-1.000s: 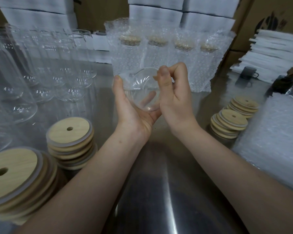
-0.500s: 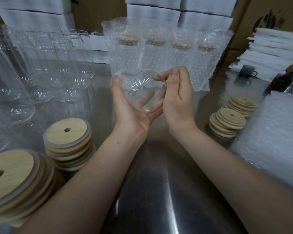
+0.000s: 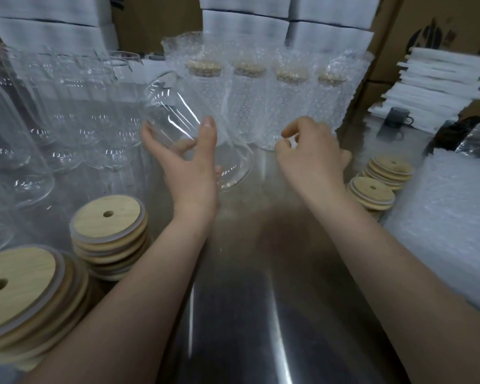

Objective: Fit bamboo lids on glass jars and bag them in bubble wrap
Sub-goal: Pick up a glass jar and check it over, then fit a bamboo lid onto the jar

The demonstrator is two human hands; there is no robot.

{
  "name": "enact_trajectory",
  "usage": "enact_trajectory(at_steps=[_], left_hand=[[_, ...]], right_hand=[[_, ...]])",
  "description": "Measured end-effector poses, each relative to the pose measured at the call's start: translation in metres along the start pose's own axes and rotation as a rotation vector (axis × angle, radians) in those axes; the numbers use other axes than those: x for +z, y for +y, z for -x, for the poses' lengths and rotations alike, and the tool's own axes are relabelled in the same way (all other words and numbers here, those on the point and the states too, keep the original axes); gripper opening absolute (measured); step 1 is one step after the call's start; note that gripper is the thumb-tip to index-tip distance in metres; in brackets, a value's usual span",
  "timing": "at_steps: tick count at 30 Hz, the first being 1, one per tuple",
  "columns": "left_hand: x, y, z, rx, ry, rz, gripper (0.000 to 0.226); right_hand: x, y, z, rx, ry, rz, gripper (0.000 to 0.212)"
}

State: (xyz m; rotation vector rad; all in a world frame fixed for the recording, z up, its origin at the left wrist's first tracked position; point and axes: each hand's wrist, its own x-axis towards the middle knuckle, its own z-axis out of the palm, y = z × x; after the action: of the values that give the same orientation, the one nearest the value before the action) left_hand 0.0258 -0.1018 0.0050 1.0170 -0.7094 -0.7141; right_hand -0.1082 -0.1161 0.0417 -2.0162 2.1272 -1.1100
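The left hand [image 3: 183,167] grips a clear glass jar [image 3: 178,112] above the desk [image 3: 261,314], thumb on the near side and fingers curled round the far side. The jar has no lid. It is tilted, its long axis running from upper left, away from the person, down to lower right, where one end shows just past the palm. I take the upper-left end for the mouth, though the clear glass makes that hard to be sure of.

The right hand [image 3: 311,156] is apart from the jar, off to its right, with fingers loosely curled and nothing in them. It hovers in front of the row of bagged jars [image 3: 288,106] at the back of the desk, each showing a lid inside its wrap.

Two short stacks of lids [image 3: 372,192] lie just to the right of the right wrist. A taller lid stack [image 3: 108,217] sits to the left of the left wrist. Bare jars [image 3: 67,128] crowd the left side, and a pile of bubble wrap [image 3: 455,217] lies at the right.

The step in hand looks like lidding. The empty right hand is nearer the short stacks, so it is the likely one to fetch a lid. If the mouth does point up and away, the left hand must first bring the jar upright or turn the mouth toward the right.
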Motion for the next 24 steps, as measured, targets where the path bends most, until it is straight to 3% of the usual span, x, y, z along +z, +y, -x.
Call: enact_trajectory(at_steps=[4,11,24], left_hand=[[-0.004,-0.003,0.002,0.203,0.027,-0.215,0.098],[-0.008,-0.007,0.004,0.343,-0.014,-0.391,0.098],[-0.011,-0.01,-0.003,0.273,0.017,-0.536,0.1]], right_hand=[[-0.024,0.009,0.001,0.164,-0.237,0.342,0.033],[-0.045,0.029,-0.003,0.336,-0.447,0.498,0.051],[-0.032,0.048,-0.013,0.32,-0.505,0.682,0.045]])
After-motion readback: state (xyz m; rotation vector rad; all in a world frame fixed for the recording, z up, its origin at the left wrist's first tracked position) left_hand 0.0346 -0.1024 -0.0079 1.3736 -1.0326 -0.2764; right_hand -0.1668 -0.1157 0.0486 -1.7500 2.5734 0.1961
